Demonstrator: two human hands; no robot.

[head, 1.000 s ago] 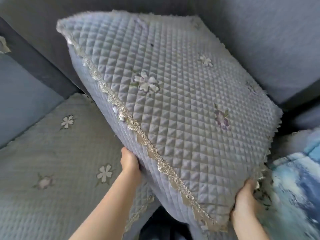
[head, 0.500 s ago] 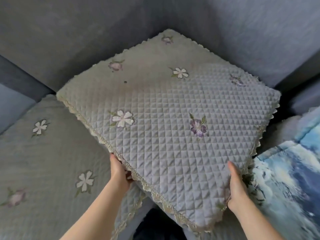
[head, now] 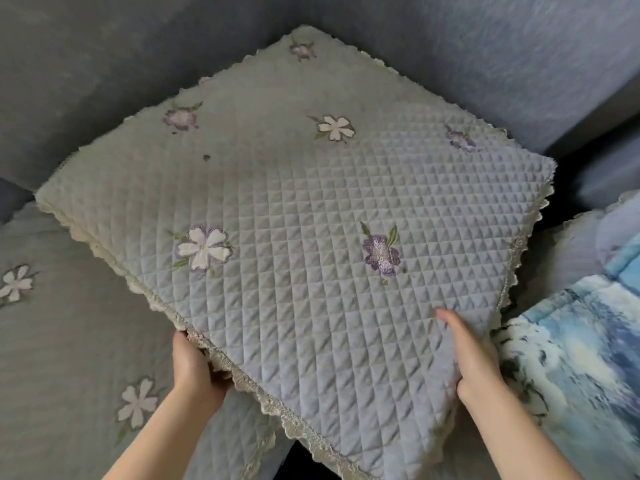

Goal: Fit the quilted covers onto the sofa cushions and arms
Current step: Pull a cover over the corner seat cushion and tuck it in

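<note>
A sofa cushion in a grey-blue quilted cover (head: 311,258) with embroidered flowers and lace trim lies nearly flat in the sofa's corner, its near edge raised. My left hand (head: 197,368) grips the near left lace edge from below. My right hand (head: 471,355) holds the near right side, thumb lying on top of the quilting. A second covered seat cushion (head: 69,341) with white flowers lies to the left, partly under the held cushion.
The blue-grey sofa backrests (head: 450,46) meet in a corner behind the cushion. A blue and white patterned blanket (head: 581,358) lies at the right. A dark gap (head: 568,174) shows beside the cushion's right corner.
The cushion has tipped from standing on edge down to nearly flat in the corner. My hands have shifted along its near edge, and my right thumb has come onto the top.
</note>
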